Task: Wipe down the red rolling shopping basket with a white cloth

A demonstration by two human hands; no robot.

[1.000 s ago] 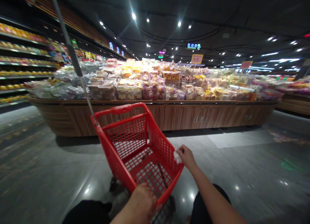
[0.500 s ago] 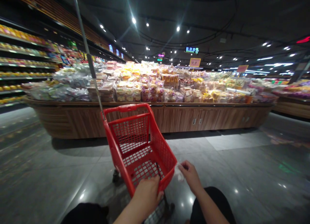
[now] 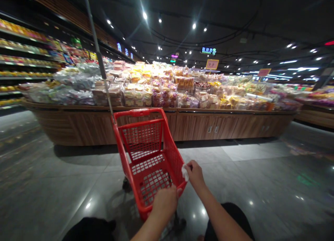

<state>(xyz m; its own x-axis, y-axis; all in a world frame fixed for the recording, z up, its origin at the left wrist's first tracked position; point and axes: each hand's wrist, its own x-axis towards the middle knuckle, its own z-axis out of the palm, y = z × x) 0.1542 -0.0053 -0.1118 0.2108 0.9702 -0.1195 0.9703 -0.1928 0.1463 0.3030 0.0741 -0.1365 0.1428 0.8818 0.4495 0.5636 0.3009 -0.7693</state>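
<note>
A red plastic shopping cart stands in front of me with nothing in its basket. My left hand is closed over the cart's near rim, towards its right corner. Just right of that corner, my right hand pinches a crumpled white tissue. The tissue lies against the outer edge of the cart's right side wall. My right fingertips are partly hidden behind the hand.
Behind the cart runs a long wooden display counter piled with bagged bread and snacks. A thin pole rises from the cart's far left corner. Stocked shelves line the left. Grey tiled floor surrounds the cart.
My right hand has moved up and left with the tissue, along the cart's right edge. My left hand has shifted slightly right and up on the near rim.
</note>
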